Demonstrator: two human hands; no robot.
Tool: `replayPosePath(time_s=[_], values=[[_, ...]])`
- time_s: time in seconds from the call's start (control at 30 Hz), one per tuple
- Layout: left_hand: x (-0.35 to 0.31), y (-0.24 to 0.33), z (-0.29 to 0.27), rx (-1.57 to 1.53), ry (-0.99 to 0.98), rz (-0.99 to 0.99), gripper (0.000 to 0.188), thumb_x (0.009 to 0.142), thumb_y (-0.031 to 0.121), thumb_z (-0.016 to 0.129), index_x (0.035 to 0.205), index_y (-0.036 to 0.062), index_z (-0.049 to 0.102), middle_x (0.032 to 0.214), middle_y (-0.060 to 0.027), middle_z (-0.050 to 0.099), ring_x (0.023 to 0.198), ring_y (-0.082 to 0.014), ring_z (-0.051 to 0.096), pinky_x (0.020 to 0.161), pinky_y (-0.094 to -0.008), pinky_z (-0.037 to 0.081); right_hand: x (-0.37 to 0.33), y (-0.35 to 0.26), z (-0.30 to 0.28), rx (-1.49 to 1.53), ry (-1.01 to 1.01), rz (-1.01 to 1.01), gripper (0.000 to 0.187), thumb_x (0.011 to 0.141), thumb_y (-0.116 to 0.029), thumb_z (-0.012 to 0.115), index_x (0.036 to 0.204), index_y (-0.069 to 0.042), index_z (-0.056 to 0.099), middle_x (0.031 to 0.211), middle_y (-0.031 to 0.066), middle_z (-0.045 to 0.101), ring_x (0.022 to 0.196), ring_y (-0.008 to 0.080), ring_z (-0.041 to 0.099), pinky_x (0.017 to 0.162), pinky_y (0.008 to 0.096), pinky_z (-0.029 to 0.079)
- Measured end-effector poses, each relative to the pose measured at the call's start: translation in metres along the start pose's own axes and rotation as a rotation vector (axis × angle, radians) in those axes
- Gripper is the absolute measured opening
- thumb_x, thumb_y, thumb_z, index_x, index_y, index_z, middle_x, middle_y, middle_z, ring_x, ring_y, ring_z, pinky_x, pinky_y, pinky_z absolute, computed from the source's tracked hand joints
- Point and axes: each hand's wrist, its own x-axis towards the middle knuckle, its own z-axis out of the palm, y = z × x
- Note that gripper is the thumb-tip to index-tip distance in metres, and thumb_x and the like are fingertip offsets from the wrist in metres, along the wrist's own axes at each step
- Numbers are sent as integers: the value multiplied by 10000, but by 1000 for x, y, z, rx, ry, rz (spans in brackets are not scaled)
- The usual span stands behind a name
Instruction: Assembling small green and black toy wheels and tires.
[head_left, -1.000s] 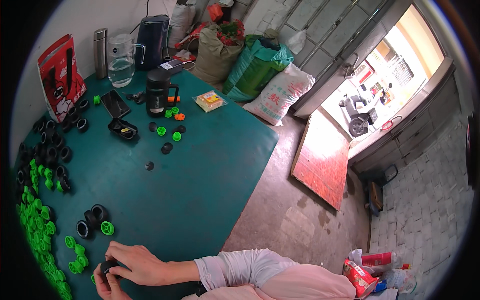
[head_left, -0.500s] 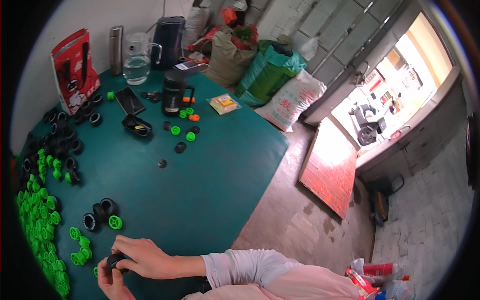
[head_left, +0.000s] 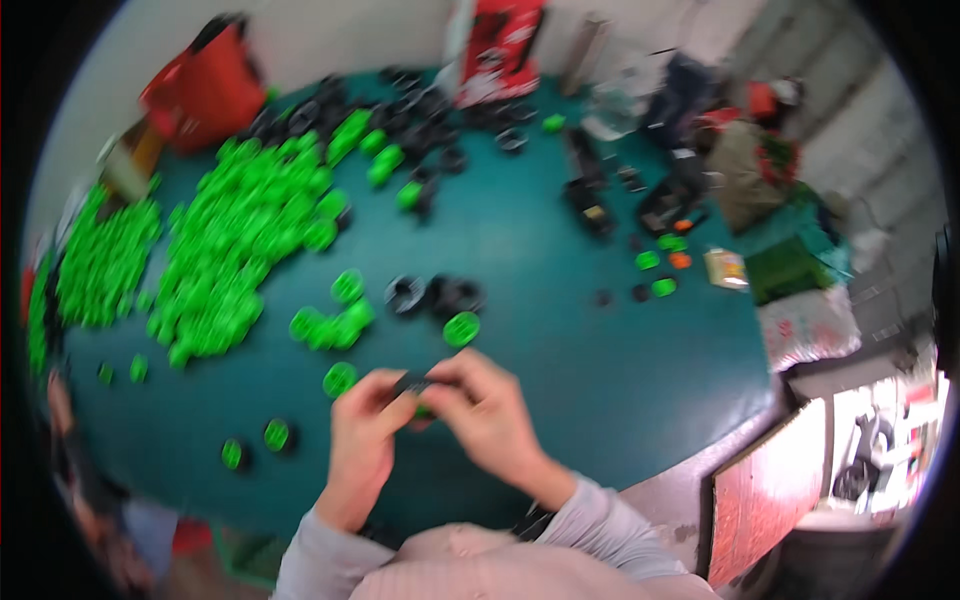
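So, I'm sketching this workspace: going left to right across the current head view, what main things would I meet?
Smaller pile of green hubs → larger pile of green hubs → person's left hand → person's right hand → open black tray → pale packet → white sack.

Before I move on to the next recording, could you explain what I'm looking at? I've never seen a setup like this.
No machine here: these are a person's bare hands, seen from above by a fisheye camera worn on the head, so straight edges bend. The left hand and right hand together hold a small black tyre-like piece; the picture is too blurred for finer detail. On the dark green table lie a large heap of bright green wheel hubs and, along its far side, loose black tyres.
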Motion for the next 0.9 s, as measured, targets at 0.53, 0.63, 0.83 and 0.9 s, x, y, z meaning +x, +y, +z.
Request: replayPosePath(time_s=[0.53,0.63,0.83,0.9], values=[[-15,-1,-7,-223,8,-57,258,958,70,696,1185,-31,627,1064,-72,681,951,-128,652,837,-317,579,0,-12,-5,-96,-94,312,173,894,-86,754,1024,4,684,804,-47,558,615,20,405,541,226,320],[-15,1,-1,28,24,57,240,972,77,678,1180,-30,625,1067,-66,683,943,-119,649,829,-298,569,5,-5,-12,-274,-119,132,190,881,-85,759,1038,-2,689,768,-39,594,571,20,398,519,230,324],[-13,4,-3,166,90,135,254,997,80,644,1212,-52,609,1097,-67,669,990,-118,628,871,-276,526,-3,-2,8,-339,-36,73,237,822,-82,797,1021,-10,689,734,-11,585,543,35,383,513,240,313],[-15,-2,-4,172,126,153,251,1005,89,634,1210,-52,610,1104,-72,673,997,-127,637,875,-283,531,-7,5,9,-378,-17,112,240,811,-83,805,1007,-8,688,768,-4,596,549,38,385,517,243,313]])
